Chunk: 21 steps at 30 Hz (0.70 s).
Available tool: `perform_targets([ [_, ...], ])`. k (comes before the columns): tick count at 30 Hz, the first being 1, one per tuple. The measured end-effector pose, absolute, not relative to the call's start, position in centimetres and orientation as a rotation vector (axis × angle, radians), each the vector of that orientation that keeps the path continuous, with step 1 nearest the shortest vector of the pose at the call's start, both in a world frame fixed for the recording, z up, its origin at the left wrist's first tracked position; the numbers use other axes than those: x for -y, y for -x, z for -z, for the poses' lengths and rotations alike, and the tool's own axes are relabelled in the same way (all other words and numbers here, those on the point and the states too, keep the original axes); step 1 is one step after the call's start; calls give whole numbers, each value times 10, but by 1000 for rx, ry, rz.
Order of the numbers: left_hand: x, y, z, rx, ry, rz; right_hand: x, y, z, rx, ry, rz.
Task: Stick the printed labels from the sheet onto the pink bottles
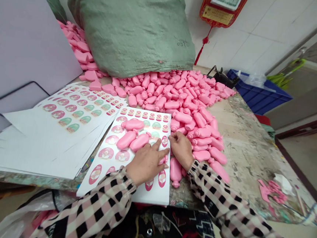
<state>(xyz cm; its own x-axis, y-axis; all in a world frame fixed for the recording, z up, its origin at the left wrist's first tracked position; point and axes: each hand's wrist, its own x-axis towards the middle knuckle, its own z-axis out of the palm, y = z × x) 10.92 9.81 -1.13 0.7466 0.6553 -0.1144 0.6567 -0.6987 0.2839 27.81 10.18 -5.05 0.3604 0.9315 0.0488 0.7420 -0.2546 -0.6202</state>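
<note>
Left hand: The left hand (145,163) lies palm down over the sticker sheets (156,196), fingers spread; something pink shows between the fingers, but I cannot tell whether it is gripped.
Right hand: The right hand (182,149) is at the right edge of the sheets, thumb and finger drawn together beside an oval sticker (164,141); I cannot tell whether they pinch anything.
Sticker sheets: Stacked squarely at the table's near edge, in front of the person, printed with pink, green and red labels.
Three pink bottles (132,124): Lying on the sheets, just beyond the left hand, covering some labels.
Risk, sticker: In my judgement, a thin label could crease, tear or stick to a fingertip if lifted unevenly at the sheet's edge.
Risk, bottles: Their rounded sides could let them roll if the top sheet is tugged or a wrist brushes them.
Risk, sheets: The top sheet could slide if the left hand's pressure eases.
Obstruction, right: The bottle pile (163,93) reaches down beside the right hand, with one bottle (175,170) near its wrist, limiting elbow room.
Obstruction, left: A fanned second stack (34,143) lies just beside the sheets.
Beyond: A green sack (133,31) rests behind the pile; a blue crate (257,94) stands at the far right.
Table (240,141): Surface stained; pink scraps (274,192) and a white tissue (283,183) lie at right.
</note>
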Motion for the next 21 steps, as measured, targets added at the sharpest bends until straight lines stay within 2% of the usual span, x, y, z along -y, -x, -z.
perform_targets([
  [21, -97, -109, 13, -1067, -2631, 6, -97, -284, 30, 1633, 2165, -417],
])
